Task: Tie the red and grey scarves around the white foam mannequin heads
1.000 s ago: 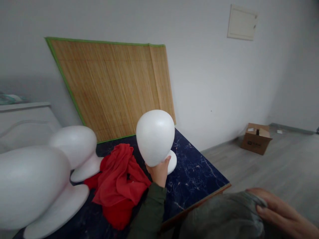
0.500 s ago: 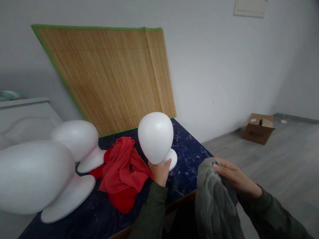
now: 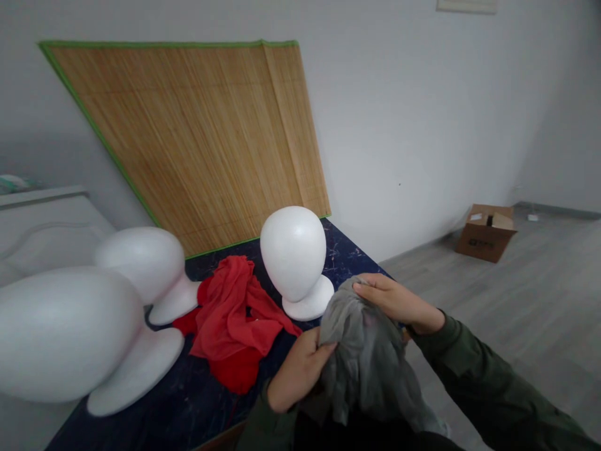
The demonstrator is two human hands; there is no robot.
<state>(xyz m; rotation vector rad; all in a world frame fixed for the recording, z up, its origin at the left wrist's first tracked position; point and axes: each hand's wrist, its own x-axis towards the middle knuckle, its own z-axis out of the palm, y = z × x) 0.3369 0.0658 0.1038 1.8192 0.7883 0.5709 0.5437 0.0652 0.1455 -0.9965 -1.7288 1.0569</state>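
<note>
A bunched grey scarf-like cloth (image 3: 370,357) hangs between my hands at the table's near edge. My left hand (image 3: 300,366) pinches its left side, and my right hand (image 3: 392,300) grips its top right. Just beyond them, a white foam mannequin head (image 3: 293,254) stands upright on its round base. To the left of that head lies a crumpled red cloth (image 3: 239,319) on the dark blue marbled table (image 3: 176,394). Two more white mannequin heads stand at the left, a near one (image 3: 66,332) and a farther one (image 3: 145,260) partly hidden behind it.
A bamboo mat (image 3: 192,138) with green edging leans against the wall behind the table. At the far left is a white cabinet (image 3: 51,228). An open cardboard box (image 3: 486,235) sits on the grey wood floor (image 3: 530,313) at the right.
My left hand has let go of the mannequin head's neck and taken hold of the grey cloth. My right hand has brought the cloth leftward, closer to that head.
</note>
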